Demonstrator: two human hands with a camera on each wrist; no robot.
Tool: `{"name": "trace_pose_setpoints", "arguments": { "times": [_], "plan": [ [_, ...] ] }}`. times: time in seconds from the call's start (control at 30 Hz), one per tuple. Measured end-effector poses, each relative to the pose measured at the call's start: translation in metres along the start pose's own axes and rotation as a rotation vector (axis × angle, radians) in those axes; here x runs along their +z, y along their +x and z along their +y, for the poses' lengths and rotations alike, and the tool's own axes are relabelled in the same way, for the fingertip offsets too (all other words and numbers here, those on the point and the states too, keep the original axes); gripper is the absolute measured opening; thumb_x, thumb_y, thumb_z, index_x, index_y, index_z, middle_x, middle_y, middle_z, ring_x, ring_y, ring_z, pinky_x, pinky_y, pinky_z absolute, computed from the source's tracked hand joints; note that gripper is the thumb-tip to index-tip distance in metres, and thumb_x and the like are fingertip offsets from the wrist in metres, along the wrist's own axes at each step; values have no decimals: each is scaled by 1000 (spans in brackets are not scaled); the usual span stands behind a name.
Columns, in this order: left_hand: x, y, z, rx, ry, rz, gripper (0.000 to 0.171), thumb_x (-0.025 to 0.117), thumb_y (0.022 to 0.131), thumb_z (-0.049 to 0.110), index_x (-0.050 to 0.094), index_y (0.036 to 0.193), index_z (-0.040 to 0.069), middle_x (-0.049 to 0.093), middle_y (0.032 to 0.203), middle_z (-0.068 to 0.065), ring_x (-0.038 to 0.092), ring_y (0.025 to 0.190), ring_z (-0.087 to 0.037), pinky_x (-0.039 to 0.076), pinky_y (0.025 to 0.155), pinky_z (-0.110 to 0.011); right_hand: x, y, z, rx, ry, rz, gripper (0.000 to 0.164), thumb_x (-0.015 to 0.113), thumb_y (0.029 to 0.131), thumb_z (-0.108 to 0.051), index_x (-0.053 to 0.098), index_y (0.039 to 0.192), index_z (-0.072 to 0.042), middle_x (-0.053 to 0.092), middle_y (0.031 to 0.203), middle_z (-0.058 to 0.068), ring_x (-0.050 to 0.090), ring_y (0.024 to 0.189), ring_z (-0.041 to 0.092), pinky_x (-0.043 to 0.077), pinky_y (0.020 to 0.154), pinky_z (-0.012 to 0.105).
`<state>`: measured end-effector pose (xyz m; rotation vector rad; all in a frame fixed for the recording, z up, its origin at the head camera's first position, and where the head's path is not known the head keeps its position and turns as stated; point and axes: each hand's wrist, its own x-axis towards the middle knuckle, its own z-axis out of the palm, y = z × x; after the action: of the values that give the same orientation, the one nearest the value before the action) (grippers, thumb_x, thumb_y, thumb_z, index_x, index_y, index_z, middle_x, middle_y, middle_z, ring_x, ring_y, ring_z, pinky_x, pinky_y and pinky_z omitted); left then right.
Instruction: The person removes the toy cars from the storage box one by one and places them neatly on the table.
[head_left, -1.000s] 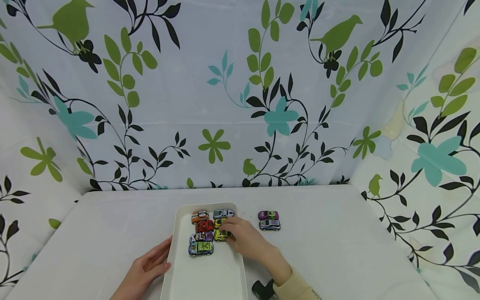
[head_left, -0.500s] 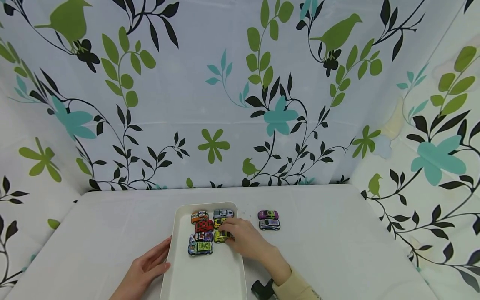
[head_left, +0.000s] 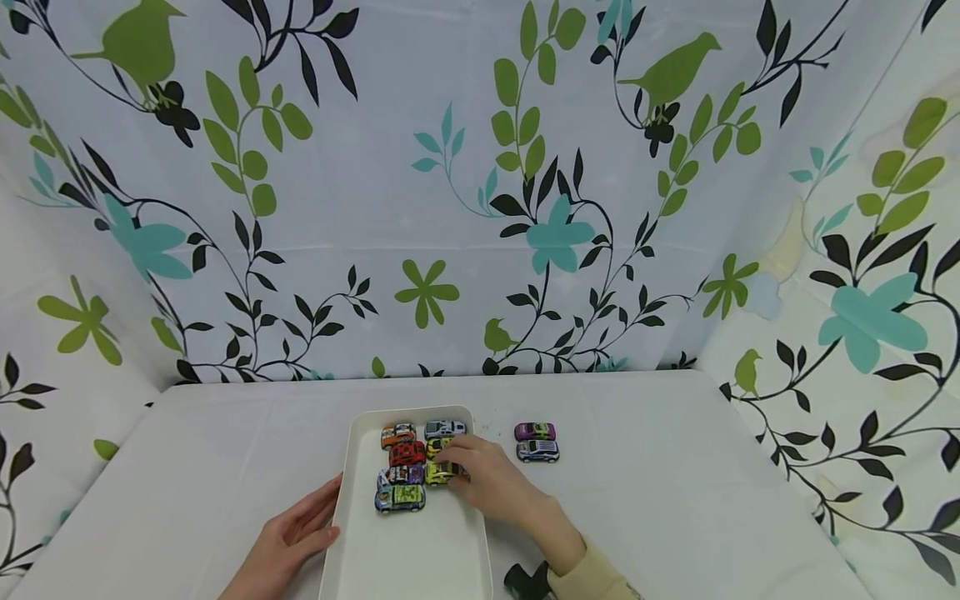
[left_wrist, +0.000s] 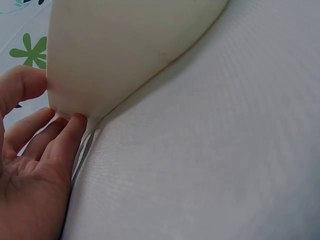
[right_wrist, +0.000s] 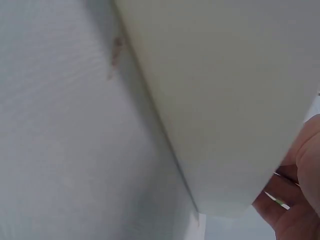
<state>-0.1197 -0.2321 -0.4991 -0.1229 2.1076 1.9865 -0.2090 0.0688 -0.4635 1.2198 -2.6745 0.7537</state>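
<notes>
Inside the white tray [head_left: 420, 554], the right hand [head_left: 491, 479] pinched a yellow toy car [head_left: 438, 474] close beside a purple toy car [head_left: 411, 474]; a sideways slip could have knocked both askew. The left hand [head_left: 288, 533], unclenched, touched the tray's side.

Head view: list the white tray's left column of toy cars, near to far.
Blue-and-green toy car → purple toy car → red-and-black toy car → orange-and-white toy car.
</notes>
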Motion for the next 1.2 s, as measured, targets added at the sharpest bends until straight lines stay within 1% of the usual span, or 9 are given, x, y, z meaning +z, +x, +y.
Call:
{"name": "trace_pose_setpoints", "arguments": {
  "times": [0.17,0.33,0.5,0.67,0.8,1.03,1.2],
  "plan": [
    [-1,-1,0,9,1,-9,71,67,96,18,31,156,4,29,162,-13,47,119,17,50,99,-19,-9,-1,-5,-7,-10,23,33,75,86,-4,71,118,-9,67,120,4,64,112,19,54,98,30],
    [-1,0,0,8,2,-22,72,66,97,19,29,157,5,27,163,-12,46,119,18,49,100,-19,-23,-3,-10,23,-10,33,32,76,86,-5,72,118,-9,68,120,3,64,114,19,52,101,31],
    [-1,-1,2,13,8,-27,72,66,97,18,29,157,4,26,163,-13,46,119,18,49,99,-18,-36,-10,-9,59,31,62,32,76,86,-4,72,118,-9,68,120,2,63,116,19,53,101,34],
    [-1,-2,1,23,14,-29,72,66,97,17,29,156,3,26,163,-14,46,119,18,49,98,-16,-41,-19,2,85,70,99,33,77,85,-3,73,117,-9,69,116,0,64,111,17,55,97,34],
    [-1,-2,0,36,8,-35,71,65,97,16,28,156,2,26,163,-15,46,120,18,48,96,-14,-42,-26,12,107,74,124,32,78,83,-2,74,114,-11,69,113,-2,64,108,15,55,96,34],
    [-2,-3,1,36,6,-38,72,65,97,17,28,156,1,25,163,-16,46,120,18,49,97,-16,-44,-39,28,108,51,172,31,80,80,0,75,108,-12,71,108,-3,65,105,16,55,94,37],
    [-2,-3,1,46,0,-49,71,64,97,15,27,156,1,25,163,-15,45,121,17,48,96,-14,-44,-49,39,131,50,188,33,81,77,2,75,107,-12,71,109,-1,66,106,18,55,94,39]
  ]
}}
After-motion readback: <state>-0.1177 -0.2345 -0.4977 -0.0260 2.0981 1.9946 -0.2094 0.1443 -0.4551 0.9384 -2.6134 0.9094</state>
